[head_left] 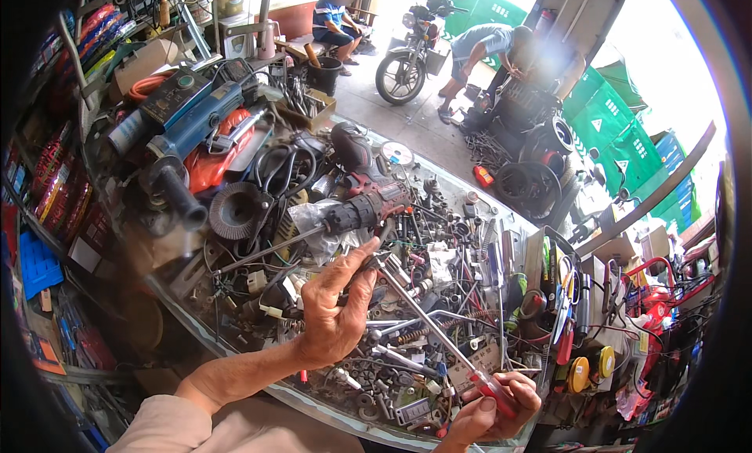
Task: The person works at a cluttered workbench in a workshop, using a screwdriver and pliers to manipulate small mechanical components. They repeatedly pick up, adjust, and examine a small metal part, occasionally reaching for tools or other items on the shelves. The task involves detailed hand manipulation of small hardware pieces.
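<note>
My right hand [501, 410] is closed around the red and clear handle of a screwdriver [429, 321]. Its long metal shaft slants up and to the left over the workbench. At the far end of the shaft, my left hand [337, 308] pinches a small dark piece [374, 260] between thumb and fingers, right by the screwdriver's tip. What that piece is, I cannot make out. Just beyond my left hand lies a red and black power drill [372, 198] with a long bit in its chuck. Loose screws, bolts and small fittings spread under both hands.
A blue angle grinder [196, 120], black-handled scissors [286, 171] and a round abrasive disc [235, 210] crowd the left. Tape rolls [580, 373] and tools stand at the right. Past the bench are a motorcycle [411, 53], a seated person [337, 22] and a person bending over [482, 49].
</note>
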### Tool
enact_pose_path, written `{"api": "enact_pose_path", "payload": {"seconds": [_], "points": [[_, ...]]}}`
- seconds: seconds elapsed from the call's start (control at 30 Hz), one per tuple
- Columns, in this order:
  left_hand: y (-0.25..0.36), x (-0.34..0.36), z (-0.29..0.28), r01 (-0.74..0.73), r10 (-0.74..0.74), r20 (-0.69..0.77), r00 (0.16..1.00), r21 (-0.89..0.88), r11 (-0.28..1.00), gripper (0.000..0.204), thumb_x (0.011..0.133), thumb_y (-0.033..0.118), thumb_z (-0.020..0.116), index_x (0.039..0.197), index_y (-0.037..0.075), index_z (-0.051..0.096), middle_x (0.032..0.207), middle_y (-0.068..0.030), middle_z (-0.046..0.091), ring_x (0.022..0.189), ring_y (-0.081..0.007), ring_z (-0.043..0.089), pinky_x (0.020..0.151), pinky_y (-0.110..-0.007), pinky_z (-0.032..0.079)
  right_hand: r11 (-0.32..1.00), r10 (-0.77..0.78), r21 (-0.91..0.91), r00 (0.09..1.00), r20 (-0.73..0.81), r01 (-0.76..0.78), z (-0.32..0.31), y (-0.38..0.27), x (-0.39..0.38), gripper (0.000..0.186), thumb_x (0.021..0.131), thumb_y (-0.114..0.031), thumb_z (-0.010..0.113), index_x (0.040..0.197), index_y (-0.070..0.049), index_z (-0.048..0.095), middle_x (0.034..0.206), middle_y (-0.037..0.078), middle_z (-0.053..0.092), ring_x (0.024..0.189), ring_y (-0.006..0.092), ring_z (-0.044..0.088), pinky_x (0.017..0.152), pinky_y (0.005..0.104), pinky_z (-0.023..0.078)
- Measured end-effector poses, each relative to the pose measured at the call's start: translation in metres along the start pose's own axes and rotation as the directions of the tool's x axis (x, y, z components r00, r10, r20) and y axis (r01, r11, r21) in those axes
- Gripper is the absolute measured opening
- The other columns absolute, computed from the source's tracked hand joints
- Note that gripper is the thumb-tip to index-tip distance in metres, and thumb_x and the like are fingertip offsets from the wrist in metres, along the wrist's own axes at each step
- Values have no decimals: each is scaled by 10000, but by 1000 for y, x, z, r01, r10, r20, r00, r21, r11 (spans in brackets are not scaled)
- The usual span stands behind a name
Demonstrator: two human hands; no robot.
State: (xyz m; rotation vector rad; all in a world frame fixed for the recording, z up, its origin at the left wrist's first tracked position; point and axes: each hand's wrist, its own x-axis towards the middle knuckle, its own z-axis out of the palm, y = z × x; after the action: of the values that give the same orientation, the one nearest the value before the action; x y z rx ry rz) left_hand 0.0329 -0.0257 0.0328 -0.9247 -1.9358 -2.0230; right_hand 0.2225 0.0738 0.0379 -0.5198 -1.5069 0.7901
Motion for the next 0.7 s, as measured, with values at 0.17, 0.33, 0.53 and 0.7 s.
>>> {"api": "enact_pose_path", "payload": {"seconds": [0.17,0.33,0.53,0.7], "points": [[0,0,-1,11,-11,16,1000,7,1000,308,904,-20,595,1210,-21,630,902,-149,688,736,-126,611,653,-272,489,999,-43,-29,999,-3,42,3,0,2,410,786,-224,658,1076,-8,466,868,141,504,550,112,500,372,194,436],[0,2,-4,-13,12,19,1000,37,999,312,906,-30,590,1216,-23,626,920,-146,702,752,-119,628,663,-260,500,972,-10,-234,999,-32,2,-4,5,-4,434,966,-424,559,1068,-6,507,590,36,471,366,54,384,340,183,268],[0,1,-2,-1,1,11,1000,0,1000,323,913,-35,580,1234,-23,616,1005,-148,710,815,-116,645,703,-251,514,995,36,-93,999,-29,-38,0,6,-2,426,921,-364,635,1088,4,500,660,72,539,404,71,454,365,179,341],[3,3,-3,24,-24,16,1000,-7,1000,320,918,-29,580,1236,-25,615,1024,-149,709,820,-118,647,704,-257,518,982,20,-187,1000,-6,-21,2,2,-3,438,899,-370,663,1066,-1,496,688,75,564,418,74,475,368,188,365]]}}
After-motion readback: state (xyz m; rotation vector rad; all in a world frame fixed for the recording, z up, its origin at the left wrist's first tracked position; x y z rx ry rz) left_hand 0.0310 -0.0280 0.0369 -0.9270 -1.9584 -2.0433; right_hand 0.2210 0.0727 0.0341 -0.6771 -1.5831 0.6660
